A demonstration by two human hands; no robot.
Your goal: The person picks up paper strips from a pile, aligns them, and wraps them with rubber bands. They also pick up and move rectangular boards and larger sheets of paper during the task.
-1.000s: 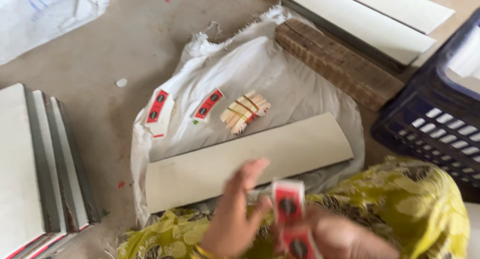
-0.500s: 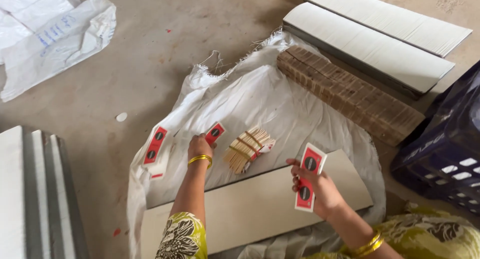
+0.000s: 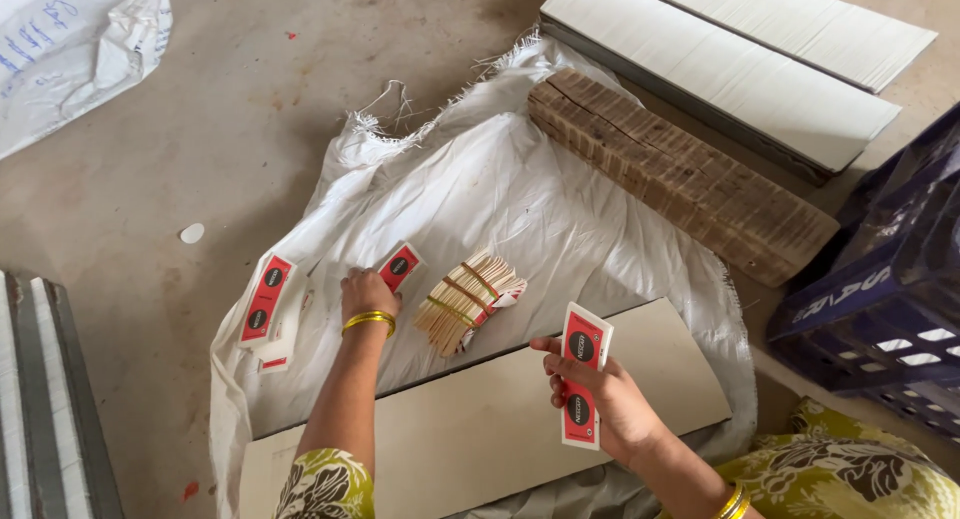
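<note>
Left hand: my left hand lies on the white sack, fingers curled down over a red card; I judge the grip to be closing on its near end, though the fingertips are hidden under the knuckles.
Right hand: my right hand holds a stack of red cards upright above the pale board, thumb on the face and fingers pressed together behind it.
Where the cards are: one under the left hand, the stack in the right, and a few more on the sack to the left, apart from both hands.
Bundle: a banded bundle of tan strips sits just right of the left hand, near but not touching.
Doing it well: I would pinch the loose card by its short edge and lift it flat, so the sack's creases do not drag or bend it.
Stack care: I would keep the held cards squared, with the thumb firm, so none fans out or slips.
Risk: the sack is slack and wrinkled, and a sweeping reach could nudge the bundle.
Around: a wooden block, white panels and a dark crate lie beyond, on the floor.
</note>
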